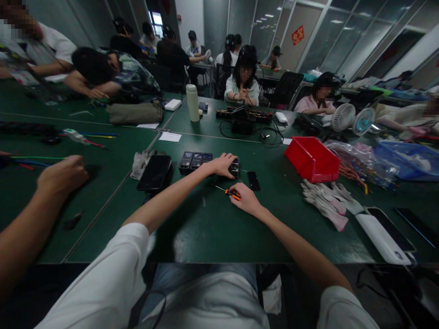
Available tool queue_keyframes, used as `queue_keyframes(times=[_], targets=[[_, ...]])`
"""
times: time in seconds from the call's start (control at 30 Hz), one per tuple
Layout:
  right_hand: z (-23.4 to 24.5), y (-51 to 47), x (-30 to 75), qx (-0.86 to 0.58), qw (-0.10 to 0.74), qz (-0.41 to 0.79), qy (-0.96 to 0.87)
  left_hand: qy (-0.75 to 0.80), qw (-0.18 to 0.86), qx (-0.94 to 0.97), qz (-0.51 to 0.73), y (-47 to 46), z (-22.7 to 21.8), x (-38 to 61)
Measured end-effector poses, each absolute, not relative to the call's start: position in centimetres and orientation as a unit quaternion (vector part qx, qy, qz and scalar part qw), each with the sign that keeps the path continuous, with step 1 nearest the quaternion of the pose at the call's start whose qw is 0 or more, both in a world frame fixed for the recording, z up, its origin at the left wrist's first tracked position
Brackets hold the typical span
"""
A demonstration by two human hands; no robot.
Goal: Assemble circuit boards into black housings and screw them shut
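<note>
My left hand reaches over the right end of a black sectioned box on the green table. Its fingers are wrapped round that end and hide part of it. Close in front, my right hand grips a screwdriver by its orange and black handle. The thin metal shaft points left, its tip apart from the box. Just right of my left hand, a flat black rectangular plate lies on the table.
Left of the box lie a black phone and pale gloves. To the right are a red bin, work gloves and a white power bank. A co-worker's hand is at far left. A bottle stands behind.
</note>
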State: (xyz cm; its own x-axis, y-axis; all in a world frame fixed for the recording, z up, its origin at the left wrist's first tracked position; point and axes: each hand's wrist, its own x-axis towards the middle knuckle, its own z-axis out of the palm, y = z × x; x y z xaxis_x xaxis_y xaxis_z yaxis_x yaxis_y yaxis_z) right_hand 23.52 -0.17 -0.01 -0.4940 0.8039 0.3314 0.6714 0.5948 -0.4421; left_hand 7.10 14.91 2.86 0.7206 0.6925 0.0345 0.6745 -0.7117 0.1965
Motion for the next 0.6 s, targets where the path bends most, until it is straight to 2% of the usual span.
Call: queue_keyframes(times=[0.27, 0.47, 0.6], targets=[[0.0, -1.0, 23.8, -0.288, 0.217, 0.111, -0.926, 0.367, 0.089, 0.924, 0.056, 12.5, 3.7, 7.0], [-1.3, -2.2, 24.2, -0.264, 0.329, 0.061, -0.905, 0.363, 0.094, 0.926, 0.041, 9.0, 4.5, 6.2], [-0.3, -1.7, 25.0, -0.359, 0.438, 0.038, -0.823, 0.373, 0.109, 0.92, 0.04, 6.6, 4.7, 5.1]])
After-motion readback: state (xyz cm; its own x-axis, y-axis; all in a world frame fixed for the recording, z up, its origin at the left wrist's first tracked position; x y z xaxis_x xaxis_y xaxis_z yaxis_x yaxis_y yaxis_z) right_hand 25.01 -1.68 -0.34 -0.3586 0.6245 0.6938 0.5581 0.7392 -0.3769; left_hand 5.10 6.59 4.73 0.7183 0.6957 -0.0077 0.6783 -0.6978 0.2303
